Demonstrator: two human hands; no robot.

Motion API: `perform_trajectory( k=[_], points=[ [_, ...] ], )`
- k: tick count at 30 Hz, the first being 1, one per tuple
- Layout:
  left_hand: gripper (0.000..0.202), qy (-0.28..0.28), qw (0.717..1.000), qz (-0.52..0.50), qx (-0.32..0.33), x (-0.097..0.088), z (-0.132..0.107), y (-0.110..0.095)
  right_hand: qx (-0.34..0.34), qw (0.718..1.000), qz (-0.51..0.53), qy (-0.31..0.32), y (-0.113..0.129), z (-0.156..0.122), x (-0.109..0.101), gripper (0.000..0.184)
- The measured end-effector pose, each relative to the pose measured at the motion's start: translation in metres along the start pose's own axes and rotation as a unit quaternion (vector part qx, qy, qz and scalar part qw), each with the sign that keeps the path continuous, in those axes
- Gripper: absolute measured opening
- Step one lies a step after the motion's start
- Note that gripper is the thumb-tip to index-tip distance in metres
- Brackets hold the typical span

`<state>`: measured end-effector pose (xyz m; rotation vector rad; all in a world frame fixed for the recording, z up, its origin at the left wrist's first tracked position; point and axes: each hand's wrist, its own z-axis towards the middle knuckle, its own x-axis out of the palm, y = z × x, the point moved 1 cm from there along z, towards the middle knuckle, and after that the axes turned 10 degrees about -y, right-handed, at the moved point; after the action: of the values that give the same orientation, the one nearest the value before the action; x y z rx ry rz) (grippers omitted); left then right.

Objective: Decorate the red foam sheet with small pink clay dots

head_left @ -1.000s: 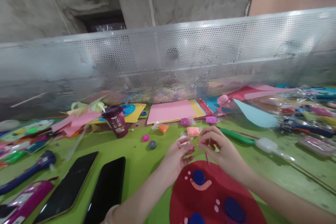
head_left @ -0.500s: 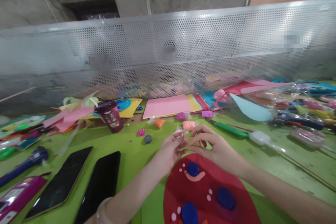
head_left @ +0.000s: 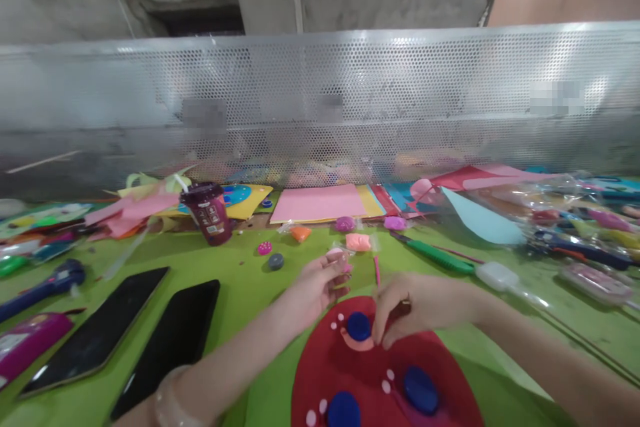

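Observation:
A rounded red sheet (head_left: 365, 373) lies before me, bearing blue discs (head_left: 420, 389), small pale pink dots and a curved peach clay strip (head_left: 356, 341). My right hand (head_left: 417, 307) is over its upper part, thumb and fingers pinched downward beside the strip's right end; whatever the fingertips hold is too small to make out. Just past the sheet's upper left edge, my left hand (head_left: 317, 283) is raised with curled fingers. Some pink shows at its fingertips, but I cannot tell if it is held. A thin pink strip (head_left: 377, 271) lies beyond the hands.
Two black phones (head_left: 167, 340) lie at left, near a purple cup (head_left: 207, 213) with a straw. Clay packets (head_left: 359, 242) and a green-handled cutter (head_left: 440, 257) lie beyond my hands. Coloured paper (head_left: 320, 203) rests against a perforated metal screen (head_left: 310, 113). Plastic-wrapped items crowd the right.
My right hand has moved away from the left fingertips, down over the red sheet beside the peach strip. My left hand stays nearly in place. The camera view has shifted slightly.

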<state>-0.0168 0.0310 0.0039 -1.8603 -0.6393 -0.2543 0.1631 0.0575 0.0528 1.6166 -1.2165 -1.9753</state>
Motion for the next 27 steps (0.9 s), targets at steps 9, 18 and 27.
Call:
perform_trajectory(
  k=[9, 18, 27],
  points=[
    [0.009, -0.009, 0.999, 0.025, 0.023, -0.006, 0.0, 0.0, 0.061, 0.996, 0.009, 0.062, -0.006, 0.0, 0.003, 0.02],
    [0.015, 0.041, 0.996, 0.063, 0.044, -0.007, 0.0, 0.002, 0.063, 0.997, 0.007, 0.042, -0.009, -0.009, 0.013, 0.02],
    [0.016, 0.045, 0.994, 0.081, 0.051, -0.006, -0.003, 0.002, 0.074, 0.996, 0.041, 0.018, -0.017, -0.014, 0.02, 0.024]
  ],
)
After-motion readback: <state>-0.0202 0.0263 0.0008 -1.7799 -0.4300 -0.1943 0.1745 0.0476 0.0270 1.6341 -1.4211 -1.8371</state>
